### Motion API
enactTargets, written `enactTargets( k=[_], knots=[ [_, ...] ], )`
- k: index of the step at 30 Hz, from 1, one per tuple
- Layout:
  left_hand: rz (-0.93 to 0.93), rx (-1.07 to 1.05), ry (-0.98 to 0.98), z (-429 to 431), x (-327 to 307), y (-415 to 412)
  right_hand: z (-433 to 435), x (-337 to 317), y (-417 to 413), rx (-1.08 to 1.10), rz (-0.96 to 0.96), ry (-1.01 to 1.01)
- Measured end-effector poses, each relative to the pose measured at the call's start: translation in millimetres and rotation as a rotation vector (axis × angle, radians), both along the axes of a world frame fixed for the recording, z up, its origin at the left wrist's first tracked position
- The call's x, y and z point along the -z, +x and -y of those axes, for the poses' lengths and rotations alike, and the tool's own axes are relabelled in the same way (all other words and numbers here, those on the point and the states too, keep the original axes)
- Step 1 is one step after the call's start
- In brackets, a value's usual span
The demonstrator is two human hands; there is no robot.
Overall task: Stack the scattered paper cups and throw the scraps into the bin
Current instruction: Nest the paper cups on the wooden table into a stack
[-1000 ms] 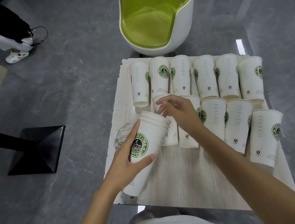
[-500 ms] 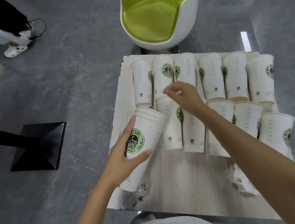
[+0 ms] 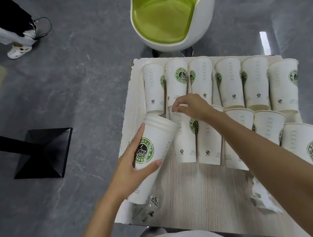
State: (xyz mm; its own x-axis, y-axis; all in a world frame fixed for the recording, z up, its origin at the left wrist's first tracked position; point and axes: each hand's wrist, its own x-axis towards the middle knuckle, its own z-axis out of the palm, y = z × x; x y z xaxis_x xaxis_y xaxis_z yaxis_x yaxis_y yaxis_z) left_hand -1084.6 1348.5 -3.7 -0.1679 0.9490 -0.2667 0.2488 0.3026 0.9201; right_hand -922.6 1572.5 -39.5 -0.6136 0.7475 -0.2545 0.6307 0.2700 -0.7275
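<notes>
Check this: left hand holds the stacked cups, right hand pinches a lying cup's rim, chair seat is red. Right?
Wrong on the chair: the head view shows a lime green seat, not red. Left hand holds the stacked cups; right hand pinches a lying cup by its rim.

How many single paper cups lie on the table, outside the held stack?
11: six in the far row, five in the near row; the right arm may hide more.

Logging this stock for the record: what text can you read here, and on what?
"ENJOY LIFE COFFEE": green badge on a back-row cup.
"JOY LIFE", "Coffee", "OFFEE": same badge, partly finger-covered, on the cup stack in the left hand.
Vertical lettering and small print elsewhere: too blurred to read.
</notes>
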Motion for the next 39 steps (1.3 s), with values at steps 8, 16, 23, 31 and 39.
enactTargets(
  k=[8,16,23,31,39],
  knots=[
    [0.009,-0.03,0.003,9.9,-0.1,-2.6,9.1,-3.2,7.6,0.021,-0.107,-0.016],
    [-0.003,0.0,0.03,19.6,-4.6,0.1,24.0,-31.4,36.1,0.166,-0.307,0.114],
    [-0.038,0.1,0.034,29.4,-8.0,-1.2,36.5,-50.0,76.6,0.39,-0.444,0.18],
    [-0.133,0.217,0.049,38.5,-12.1,0.8,46.3,-75.2,108.9,0.616,-0.588,0.315],
    [-0.169,0.291,0.084,38.5,-18.9,13.2,82.9,-87.9,90.1,0.539,-0.717,0.217]
  ],
)
